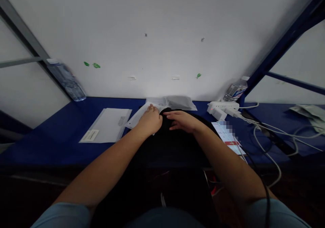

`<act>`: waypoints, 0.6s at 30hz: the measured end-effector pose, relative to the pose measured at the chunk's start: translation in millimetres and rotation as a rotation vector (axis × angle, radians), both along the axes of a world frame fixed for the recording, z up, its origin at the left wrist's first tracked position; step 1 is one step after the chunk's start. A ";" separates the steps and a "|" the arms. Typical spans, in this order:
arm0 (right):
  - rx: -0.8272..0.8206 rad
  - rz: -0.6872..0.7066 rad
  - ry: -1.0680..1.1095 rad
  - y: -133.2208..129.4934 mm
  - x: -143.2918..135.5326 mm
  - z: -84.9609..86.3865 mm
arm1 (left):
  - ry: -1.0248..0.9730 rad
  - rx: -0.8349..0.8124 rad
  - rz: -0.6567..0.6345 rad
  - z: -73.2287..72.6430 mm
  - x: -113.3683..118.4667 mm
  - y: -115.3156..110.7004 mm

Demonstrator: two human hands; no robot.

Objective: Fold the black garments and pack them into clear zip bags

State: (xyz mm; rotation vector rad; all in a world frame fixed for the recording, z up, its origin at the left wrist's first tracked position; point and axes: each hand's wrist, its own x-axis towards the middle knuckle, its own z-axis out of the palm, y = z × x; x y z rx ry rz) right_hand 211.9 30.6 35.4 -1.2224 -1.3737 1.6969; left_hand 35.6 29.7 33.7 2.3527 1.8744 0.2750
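Note:
My left hand [150,120] is closed on a whitish, see-through plastic bag [137,115], with its fingers bent away from me. Part of that bag is hidden beneath the hand. Close beside it, my right hand [183,120] has its fingers stretched and apart, over black cloth [175,145] that spreads across the desk edge toward my lap. Whether the right fingertips touch the cloth I cannot tell. Just behind both hands, another clear bag with something grey inside [179,103] lies against the wall.
Left on the blue desk [58,126] lie flat white packets [108,124]. Plastic bottles [67,81] [236,88] lean at both sides. A white power strip [223,107], a lit phone [228,136] and loose cables [266,153] are at the right. A white wall [165,52] bounds the back.

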 end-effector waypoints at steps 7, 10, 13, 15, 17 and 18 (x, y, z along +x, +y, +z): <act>0.006 -0.121 0.184 4.8 -0.9 -3.7 | -0.022 0.047 -0.003 1.4 1.0 -0.2; -0.026 -0.090 0.222 2.1 -10.2 -8.9 | -0.025 0.071 0.001 0.1 2.4 -0.7; -0.033 -0.079 0.211 2.4 -15.9 -13.0 | 0.015 0.060 0.007 1.6 0.9 -1.0; -0.027 -0.115 0.188 4.5 -14.9 -13.6 | 0.049 0.022 0.004 4.3 -3.0 -1.0; -0.025 -0.156 0.174 6.4 -11.7 -12.9 | 0.085 -0.024 0.001 7.2 -8.5 -1.2; -0.024 -0.167 0.172 6.7 -9.9 -12.2 | 0.108 -0.035 -0.009 8.1 -11.2 -1.3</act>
